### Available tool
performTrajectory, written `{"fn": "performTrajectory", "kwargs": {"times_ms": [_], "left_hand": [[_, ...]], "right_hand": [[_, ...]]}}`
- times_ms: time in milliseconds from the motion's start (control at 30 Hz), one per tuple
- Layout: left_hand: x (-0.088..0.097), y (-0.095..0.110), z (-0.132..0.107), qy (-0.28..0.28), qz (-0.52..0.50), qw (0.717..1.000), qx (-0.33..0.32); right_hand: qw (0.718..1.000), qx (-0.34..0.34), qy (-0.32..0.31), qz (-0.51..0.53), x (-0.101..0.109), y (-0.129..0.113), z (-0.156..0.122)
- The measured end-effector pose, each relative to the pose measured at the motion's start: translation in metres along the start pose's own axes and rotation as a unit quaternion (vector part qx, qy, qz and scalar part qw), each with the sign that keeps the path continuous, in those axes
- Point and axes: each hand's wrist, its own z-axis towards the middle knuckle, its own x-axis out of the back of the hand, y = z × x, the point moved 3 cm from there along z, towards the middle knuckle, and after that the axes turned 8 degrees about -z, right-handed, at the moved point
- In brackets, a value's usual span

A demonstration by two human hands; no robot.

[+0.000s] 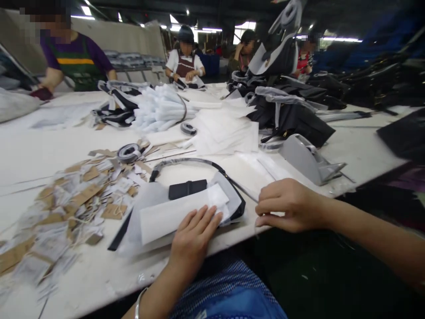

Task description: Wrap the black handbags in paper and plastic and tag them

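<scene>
A black handbag (239, 207) lies at the table's near edge, partly covered by white tissue-like wrapping (148, 195). Its strap, wound in clear film, arches behind it, and a dark flat band (187, 189) shows on top. My left hand (194, 235) rests flat on a folded white sheet (172, 215) over the bag, fingers stretched out. To the right of the bag, my right hand (288, 206) is at the table edge with thumb and fingers pinched together. What lies between those fingertips, if anything, is too small to make out.
Paper and card tags with strings (86, 195) are heaped at left. White sheets (226, 128), rolled pale padding (159, 108) and coiled straps (129, 153) lie beyond. Black bags (295, 122) pile up at right near a grey piece (300, 159). Several people work across the table.
</scene>
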Motion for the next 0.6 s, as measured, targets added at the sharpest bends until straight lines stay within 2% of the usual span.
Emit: {"fn": "performTrajectory", "kwargs": {"times_ms": [133, 267, 467, 600], "left_hand": [[0.002, 0.001, 0.001, -0.008, -0.012, 1.000, 0.009], [0.001, 0.001, -0.001, 0.000, -0.017, 1.000, 0.014], [-0.001, 0.001, -0.002, 0.010, -0.025, 0.999, 0.024], [-0.001, 0.001, -0.001, 0.026, -0.034, 0.999, 0.029]], "right_hand": [[0.995, 0.067, -0.079, -0.011, -0.018, 0.002, 0.053], [0.982, 0.092, -0.155, -0.059, -0.038, 0.008, 0.087], [0.957, 0.077, -0.272, -0.067, -0.057, 0.021, 0.111], [0.945, 0.059, -0.319, -0.046, -0.062, 0.026, 0.117]]}}
